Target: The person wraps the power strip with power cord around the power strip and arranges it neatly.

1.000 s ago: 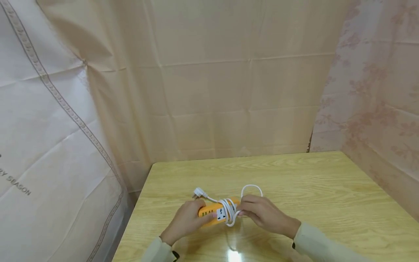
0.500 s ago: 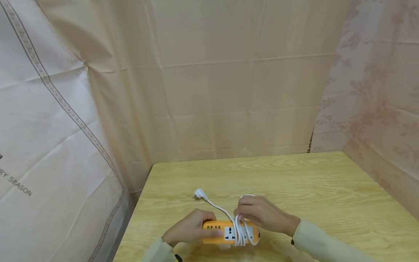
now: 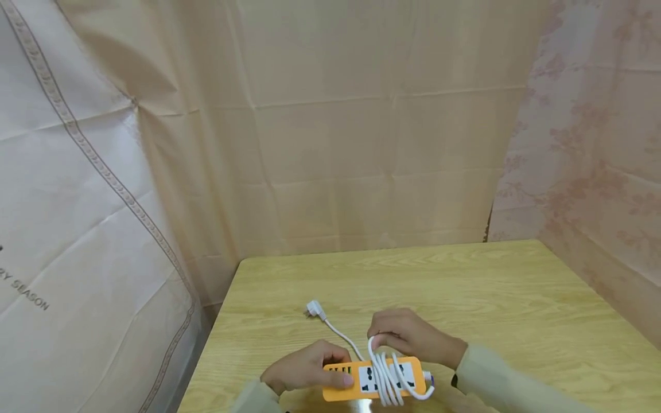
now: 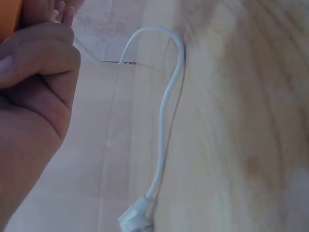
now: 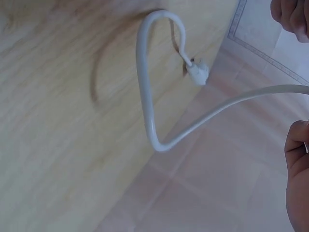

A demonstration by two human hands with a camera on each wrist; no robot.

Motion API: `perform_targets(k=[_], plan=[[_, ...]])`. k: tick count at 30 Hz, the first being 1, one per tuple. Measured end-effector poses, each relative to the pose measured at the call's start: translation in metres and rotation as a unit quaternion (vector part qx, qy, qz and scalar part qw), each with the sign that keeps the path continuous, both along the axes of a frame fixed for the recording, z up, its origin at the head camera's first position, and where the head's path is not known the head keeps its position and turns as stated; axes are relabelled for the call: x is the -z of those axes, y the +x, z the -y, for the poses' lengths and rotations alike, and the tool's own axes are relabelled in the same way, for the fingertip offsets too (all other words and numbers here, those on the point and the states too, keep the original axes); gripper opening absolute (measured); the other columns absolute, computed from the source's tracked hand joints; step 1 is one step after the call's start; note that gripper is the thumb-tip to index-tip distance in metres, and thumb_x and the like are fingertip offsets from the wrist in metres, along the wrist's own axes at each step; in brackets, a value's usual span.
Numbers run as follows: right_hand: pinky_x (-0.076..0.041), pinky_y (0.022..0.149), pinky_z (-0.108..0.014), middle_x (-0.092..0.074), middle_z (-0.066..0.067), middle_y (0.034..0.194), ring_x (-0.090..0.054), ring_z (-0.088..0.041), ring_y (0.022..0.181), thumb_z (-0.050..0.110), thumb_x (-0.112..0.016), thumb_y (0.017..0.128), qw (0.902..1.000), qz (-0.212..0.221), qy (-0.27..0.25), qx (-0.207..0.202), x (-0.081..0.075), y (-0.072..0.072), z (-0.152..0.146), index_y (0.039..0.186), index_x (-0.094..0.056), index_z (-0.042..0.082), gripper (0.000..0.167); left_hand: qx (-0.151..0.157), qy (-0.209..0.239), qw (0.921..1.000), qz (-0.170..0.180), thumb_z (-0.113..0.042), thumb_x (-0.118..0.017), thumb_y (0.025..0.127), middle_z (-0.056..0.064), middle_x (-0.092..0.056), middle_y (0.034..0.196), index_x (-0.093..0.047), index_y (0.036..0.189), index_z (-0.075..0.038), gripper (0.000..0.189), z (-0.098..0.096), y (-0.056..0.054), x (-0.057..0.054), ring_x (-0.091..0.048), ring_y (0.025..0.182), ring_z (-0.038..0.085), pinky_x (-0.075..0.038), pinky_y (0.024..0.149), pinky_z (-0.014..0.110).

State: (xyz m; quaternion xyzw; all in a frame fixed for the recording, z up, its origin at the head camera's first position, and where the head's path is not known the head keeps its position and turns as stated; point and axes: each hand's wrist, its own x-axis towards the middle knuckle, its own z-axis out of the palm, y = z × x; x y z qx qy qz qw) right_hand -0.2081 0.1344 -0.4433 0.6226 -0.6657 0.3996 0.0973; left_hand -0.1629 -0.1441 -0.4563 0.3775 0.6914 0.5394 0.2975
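An orange power strip [image 3: 338,394] with white socket panels is in my left hand [image 3: 307,368], thumb on its top face and fingers behind it. Several turns of white cord [image 3: 386,381] wrap its right half. My right hand [image 3: 413,335] pinches the cord just beyond the strip's far edge. From there the free cord runs to a white plug [image 3: 314,310] lying on the table. In the left wrist view, a corner of the strip [image 4: 8,19] shows beside my curled fingers. The right wrist view has the cord [image 5: 145,77] bending in a loose loop before the plug [image 5: 199,72].
The wood-grain table [image 3: 465,287] spreads under and beyond both hands. A beige curtain [image 3: 361,143] hangs behind it, a flowered cloth [image 3: 609,172] on the right and a whitish printed sheet [image 3: 93,241] on the left.
The power strip has come nearer the body and to the right, its wrapped end turning to the right. My left hand has moved with it; the right hand stays near the same spot, pinching the cord.
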Motion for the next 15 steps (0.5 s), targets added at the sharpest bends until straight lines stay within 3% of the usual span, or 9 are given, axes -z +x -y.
perform_targets(k=[4, 10, 15], plan=[[-0.052, 0.067, -0.02, -0.066, 0.009, 0.094, -0.056, 0.002, 0.076, 0.004, -0.06, 0.102, 0.999, 0.043, 0.004, -0.013, 0.004, 0.0, 0.003, 0.105, -0.069, 0.021, 0.02, -0.002, 0.012, 0.9997, 0.02, -0.04, -0.064, 0.102, -0.01, -0.067, 0.09, -0.066, 0.106, 0.008, 0.049, -0.001, 0.002, 0.003, -0.053, 0.074, 0.001, -0.045, 0.069, 0.018], [-0.054, 0.068, -0.026, -0.068, 0.007, 0.094, -0.06, -0.003, 0.078, -0.001, -0.053, 0.104, 0.9921, 0.125, 0.002, -0.005, 0.006, 0.004, 0.007, 0.104, -0.071, 0.018, 0.026, -0.027, 0.053, 0.998, 0.021, -0.043, -0.06, 0.103, -0.011, -0.063, 0.085, -0.064, 0.104, 0.011, 0.054, -0.005, 0.006, 0.002, -0.052, 0.071, 0.002, -0.045, 0.066, 0.019], [-0.056, 0.074, -0.029, -0.069, 0.001, 0.098, -0.064, -0.006, 0.085, 0.0, -0.066, 0.097, 0.9873, 0.156, -0.024, 0.015, -0.004, 0.017, 0.013, 0.11, -0.068, 0.016, 0.02, -0.058, 0.135, 0.9875, 0.057, -0.039, -0.056, 0.106, -0.009, -0.067, 0.088, -0.059, 0.11, 0.019, 0.058, -0.011, 0.01, 0.003, -0.057, 0.072, 0.001, -0.048, 0.065, 0.018]])
